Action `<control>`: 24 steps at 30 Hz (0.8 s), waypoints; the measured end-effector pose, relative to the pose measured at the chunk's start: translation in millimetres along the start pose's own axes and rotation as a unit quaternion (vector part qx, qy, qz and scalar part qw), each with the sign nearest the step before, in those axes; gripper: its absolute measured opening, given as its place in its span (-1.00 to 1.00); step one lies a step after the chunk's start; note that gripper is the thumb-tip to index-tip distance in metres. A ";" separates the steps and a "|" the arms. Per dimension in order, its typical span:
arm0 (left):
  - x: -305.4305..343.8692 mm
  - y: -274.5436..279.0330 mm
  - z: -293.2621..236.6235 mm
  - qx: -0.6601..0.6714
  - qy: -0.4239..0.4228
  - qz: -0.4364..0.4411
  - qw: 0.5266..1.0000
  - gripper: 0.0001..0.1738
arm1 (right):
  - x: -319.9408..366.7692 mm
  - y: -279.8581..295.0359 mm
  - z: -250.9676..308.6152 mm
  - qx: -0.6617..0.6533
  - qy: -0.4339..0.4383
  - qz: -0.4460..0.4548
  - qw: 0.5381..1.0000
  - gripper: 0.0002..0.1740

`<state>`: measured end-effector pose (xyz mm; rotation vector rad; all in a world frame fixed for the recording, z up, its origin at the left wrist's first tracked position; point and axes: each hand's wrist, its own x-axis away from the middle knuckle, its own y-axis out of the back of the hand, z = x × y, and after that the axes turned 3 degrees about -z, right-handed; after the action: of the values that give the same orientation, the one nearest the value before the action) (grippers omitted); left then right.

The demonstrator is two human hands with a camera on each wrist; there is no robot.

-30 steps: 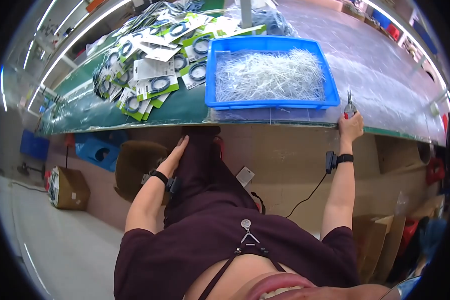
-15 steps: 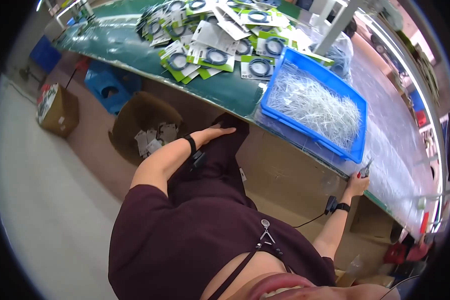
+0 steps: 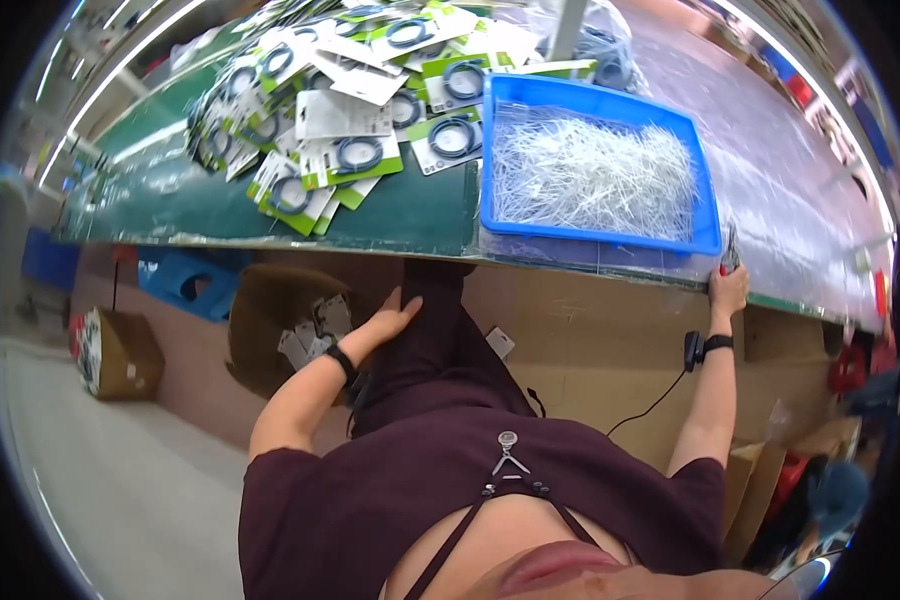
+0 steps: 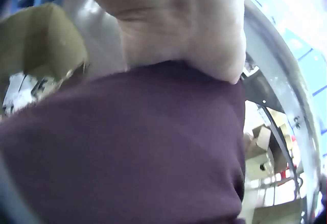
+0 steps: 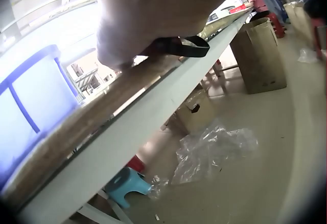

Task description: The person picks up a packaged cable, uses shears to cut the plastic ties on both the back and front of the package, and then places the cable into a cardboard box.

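My right hand (image 3: 728, 290) grips a pair of small pliers (image 3: 731, 248) with red on the handles at the front edge of the table, their tips pointing away from me. In the right wrist view that hand (image 5: 153, 14) covers most of the tool, and a dark loop (image 5: 190, 48) sticks out beneath it. Just left of the pliers stands a blue tray (image 3: 600, 239) heaped with thin white plastic strips (image 3: 595, 175). My left hand (image 3: 392, 318) rests on my thigh with relaxed fingers and holds nothing. The left wrist view shows its heel against dark trousers (image 4: 133, 142).
Carded packs of coiled cable (image 3: 355, 155) lie piled on the table's left part. A plastic bag (image 3: 610, 65) sits behind the tray. Below are an open carton (image 3: 255, 340) with cards inside, a blue stool (image 3: 190, 285) and another box (image 3: 130, 355).
The head view tilts and swings, then levels out again. My left hand stays on the thigh, its thumb now spread from the fingers. The right hand keeps hold of the pliers at the table edge.
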<state>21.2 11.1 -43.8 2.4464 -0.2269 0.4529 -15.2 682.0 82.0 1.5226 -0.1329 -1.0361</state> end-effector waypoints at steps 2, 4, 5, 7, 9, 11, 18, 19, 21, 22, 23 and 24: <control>40.0 45.0 -43.7 -0.220 -0.086 0.111 0.965 -0.15 | -7.5 -4.0 -8.8 0.001 -0.012 -0.001 1.000 -0.43; 55.1 95.2 -92.7 -0.175 -0.136 0.204 0.954 -0.32 | -20.1 -16.8 -36.2 -0.176 -0.009 0.072 0.982 -0.46; 55.5 115.8 -114.5 -0.117 -0.177 0.282 0.936 -0.47 | -12.5 -8.5 -34.4 -0.173 -0.019 0.066 0.982 -0.46; 47.3 150.2 -154.3 0.039 -0.146 0.242 0.959 -0.55 | 9.1 28.3 -15.1 -0.520 -0.079 -0.012 0.850 -0.48; 13.6 168.9 -176.1 0.183 -0.176 0.140 0.957 -0.61 | 52.2 99.0 34.8 -0.688 -0.146 0.039 0.709 -0.41; -34.2 168.2 -202.1 0.181 -0.300 0.001 0.937 -0.58 | 102.0 150.6 83.7 -0.840 -0.107 0.123 0.518 -0.28; -265.9 134.3 -243.2 0.140 -0.252 -0.229 0.930 0.00 | 256.6 200.1 139.8 -0.644 -0.063 0.561 0.517 -0.40; -282.8 127.0 -247.2 0.139 -0.224 -0.255 0.930 0.05 | 272.8 198.5 141.3 -0.566 -0.064 0.586 0.576 -0.42; -283.9 115.5 -257.2 0.134 -0.196 -0.273 0.932 0.11 | 311.0 186.7 141.5 -0.545 -0.118 0.639 0.530 -0.22; -263.0 116.2 -271.1 0.089 -0.174 -0.294 0.936 0.13 | 313.7 186.5 145.7 -0.546 -0.122 0.637 0.531 -0.22; -242.0 118.8 -285.7 0.043 -0.151 -0.315 0.936 0.16 | 314.8 184.6 150.6 -0.533 -0.088 0.666 0.515 -0.24; -233.9 119.3 -293.4 -0.004 -0.127 -0.337 0.933 0.19 | 316.0 182.9 154.8 -0.520 -0.055 0.694 0.495 -0.26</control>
<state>-305.3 110.5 152.7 2.3787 0.4969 -0.1674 155.2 324.1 92.2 -0.1066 -0.5792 0.2665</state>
